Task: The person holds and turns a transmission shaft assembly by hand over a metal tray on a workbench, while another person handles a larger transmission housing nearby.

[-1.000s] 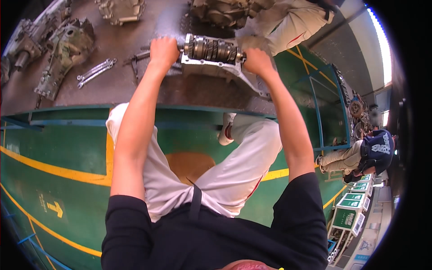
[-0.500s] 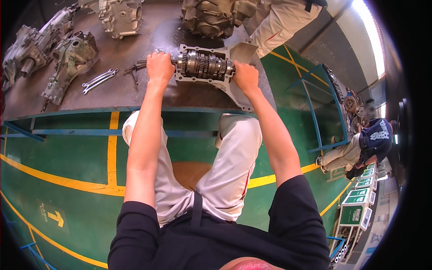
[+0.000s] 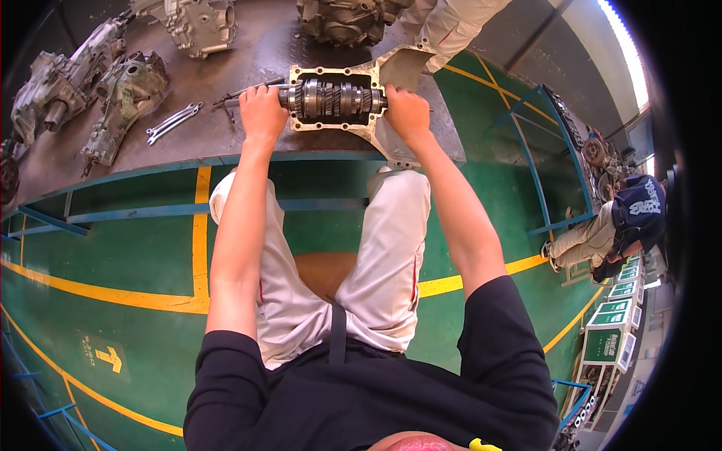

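Note:
A gear shaft (image 3: 336,98) with several toothed gears lies lengthwise in the opening of an aluminium gearbox housing (image 3: 331,126) on the metal workbench. My left hand (image 3: 263,114) is closed around the shaft's left end, just outside the housing wall. At the opposite end, my right hand (image 3: 407,115) is closed over the shaft, beside the flared bell part (image 3: 404,69). My fingers hide both shaft ends. Whether the shaft rests fully in its seats, I cannot tell.
Two combination wrenches (image 3: 175,122) lie left of my hands, near a gearbox casing (image 3: 126,109). Another gearbox (image 3: 346,21) stands behind the housing. A person's light trousers (image 3: 451,30) show across the bench. A blue bench edge (image 3: 180,167) runs before my knees.
The gear shaft, tilted down to the right before, now lies more level in the housing. Both hands keep hold of its ends. The whole view has shifted slightly.

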`<action>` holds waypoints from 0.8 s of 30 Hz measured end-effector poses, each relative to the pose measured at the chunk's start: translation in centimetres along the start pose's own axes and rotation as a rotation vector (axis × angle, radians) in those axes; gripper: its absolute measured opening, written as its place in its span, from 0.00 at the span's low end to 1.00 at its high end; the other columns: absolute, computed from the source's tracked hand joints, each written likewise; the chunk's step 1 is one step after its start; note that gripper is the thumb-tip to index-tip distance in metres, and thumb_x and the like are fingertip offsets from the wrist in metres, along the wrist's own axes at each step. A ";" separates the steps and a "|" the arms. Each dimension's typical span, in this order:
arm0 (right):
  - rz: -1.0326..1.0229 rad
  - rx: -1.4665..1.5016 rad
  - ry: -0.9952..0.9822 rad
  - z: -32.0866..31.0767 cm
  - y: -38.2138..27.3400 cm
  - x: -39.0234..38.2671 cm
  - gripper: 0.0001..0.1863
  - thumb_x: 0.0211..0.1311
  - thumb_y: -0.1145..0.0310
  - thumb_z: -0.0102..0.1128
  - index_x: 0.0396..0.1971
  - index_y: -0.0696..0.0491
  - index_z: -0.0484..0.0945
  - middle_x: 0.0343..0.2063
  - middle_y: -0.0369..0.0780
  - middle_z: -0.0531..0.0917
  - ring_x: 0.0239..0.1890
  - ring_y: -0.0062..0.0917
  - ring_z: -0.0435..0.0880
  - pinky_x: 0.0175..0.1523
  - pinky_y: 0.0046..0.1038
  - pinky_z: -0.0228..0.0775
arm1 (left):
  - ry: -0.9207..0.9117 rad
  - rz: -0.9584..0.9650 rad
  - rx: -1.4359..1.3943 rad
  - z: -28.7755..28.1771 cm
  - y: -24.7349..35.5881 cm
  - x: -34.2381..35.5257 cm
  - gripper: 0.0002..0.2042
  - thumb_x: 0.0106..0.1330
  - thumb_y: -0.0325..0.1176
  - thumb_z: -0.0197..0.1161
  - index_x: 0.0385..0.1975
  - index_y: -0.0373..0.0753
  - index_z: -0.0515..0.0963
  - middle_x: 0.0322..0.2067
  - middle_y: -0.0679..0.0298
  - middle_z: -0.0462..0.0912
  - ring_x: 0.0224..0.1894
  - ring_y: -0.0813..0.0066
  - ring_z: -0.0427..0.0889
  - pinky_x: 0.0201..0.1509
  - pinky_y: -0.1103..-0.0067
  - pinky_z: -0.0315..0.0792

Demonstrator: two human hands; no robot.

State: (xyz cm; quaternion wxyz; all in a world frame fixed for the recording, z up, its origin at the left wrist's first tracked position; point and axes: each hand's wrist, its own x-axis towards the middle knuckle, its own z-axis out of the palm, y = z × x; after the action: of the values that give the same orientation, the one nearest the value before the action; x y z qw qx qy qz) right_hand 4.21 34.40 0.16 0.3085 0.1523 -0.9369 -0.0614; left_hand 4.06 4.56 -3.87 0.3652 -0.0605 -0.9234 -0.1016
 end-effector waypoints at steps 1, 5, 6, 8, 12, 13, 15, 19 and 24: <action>0.003 0.003 -0.067 -0.6 -0.1 0.2 0.11 0.47 0.73 0.60 0.34 0.50 0.77 0.26 0.43 0.83 0.33 0.38 0.86 0.37 0.40 0.77 | 0.000 -0.012 0.029 0.0 0.1 -0.3 0.11 0.48 0.30 0.64 0.34 0.40 0.82 0.36 0.59 0.83 0.46 0.61 0.77 0.54 0.66 0.66; -0.053 0.036 -0.231 -2.5 -0.1 0.8 0.12 0.48 0.72 0.60 0.36 0.52 0.79 0.29 0.46 0.85 0.35 0.41 0.86 0.38 0.43 0.78 | -0.016 -0.032 0.091 0.0 -0.1 -1.2 0.10 0.49 0.30 0.64 0.33 0.40 0.82 0.34 0.59 0.83 0.44 0.60 0.78 0.52 0.66 0.66; -0.054 0.072 -0.283 -2.9 0.1 0.9 0.12 0.48 0.72 0.60 0.36 0.53 0.79 0.30 0.48 0.84 0.36 0.43 0.85 0.40 0.44 0.78 | -0.018 -0.031 0.089 0.0 -0.1 -1.2 0.10 0.49 0.30 0.64 0.33 0.40 0.82 0.34 0.59 0.83 0.44 0.60 0.78 0.52 0.66 0.66; -0.051 0.110 -0.337 -3.0 0.4 1.0 0.12 0.49 0.71 0.59 0.37 0.55 0.79 0.30 0.50 0.84 0.38 0.45 0.85 0.42 0.45 0.77 | -0.046 -0.027 0.076 0.0 -0.3 -1.1 0.11 0.50 0.30 0.63 0.34 0.38 0.82 0.35 0.59 0.84 0.44 0.59 0.78 0.53 0.65 0.67; -0.064 0.252 -0.426 -3.0 1.2 1.6 0.23 0.47 0.69 0.64 0.46 0.59 0.76 0.34 0.55 0.83 0.44 0.51 0.81 0.50 0.47 0.74 | -0.077 -0.045 0.079 0.4 -0.5 -1.5 0.09 0.52 0.30 0.62 0.33 0.40 0.82 0.34 0.59 0.84 0.43 0.58 0.79 0.51 0.65 0.68; -0.091 0.312 -0.472 -3.3 1.1 1.9 0.23 0.47 0.68 0.66 0.45 0.60 0.77 0.37 0.56 0.83 0.46 0.52 0.81 0.52 0.45 0.73 | -0.078 -0.041 0.080 0.4 -0.6 -1.5 0.09 0.52 0.30 0.62 0.33 0.40 0.82 0.34 0.59 0.84 0.43 0.58 0.79 0.51 0.65 0.68; -0.094 0.311 -0.560 -3.6 0.9 2.5 0.24 0.45 0.67 0.68 0.44 0.61 0.77 0.39 0.56 0.83 0.47 0.52 0.80 0.53 0.44 0.73 | -0.178 -0.096 0.117 0.4 -0.5 -1.6 0.07 0.53 0.31 0.63 0.30 0.42 0.83 0.31 0.57 0.85 0.40 0.57 0.82 0.49 0.64 0.69; -0.065 0.321 -0.714 -4.2 0.6 3.1 0.26 0.42 0.64 0.70 0.42 0.62 0.79 0.40 0.56 0.83 0.47 0.51 0.81 0.54 0.42 0.73 | -0.219 -0.107 0.108 -0.2 -0.1 -1.9 0.03 0.53 0.29 0.63 0.24 0.42 0.83 0.28 0.57 0.86 0.37 0.58 0.84 0.46 0.65 0.69; -0.098 0.294 -0.708 -4.0 0.6 3.4 0.25 0.42 0.64 0.68 0.42 0.61 0.80 0.38 0.56 0.83 0.46 0.51 0.81 0.54 0.42 0.74 | -0.311 -0.071 0.062 -0.4 -0.2 -1.6 0.03 0.53 0.28 0.63 0.24 0.42 0.83 0.29 0.55 0.86 0.36 0.57 0.86 0.45 0.65 0.70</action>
State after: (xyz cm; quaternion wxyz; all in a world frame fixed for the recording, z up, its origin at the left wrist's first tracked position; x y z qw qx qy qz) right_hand 3.81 33.79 5.38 -0.0627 0.2090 -0.9759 0.0099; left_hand 5.47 4.20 -4.76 0.2157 -0.0316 -0.9730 -0.0753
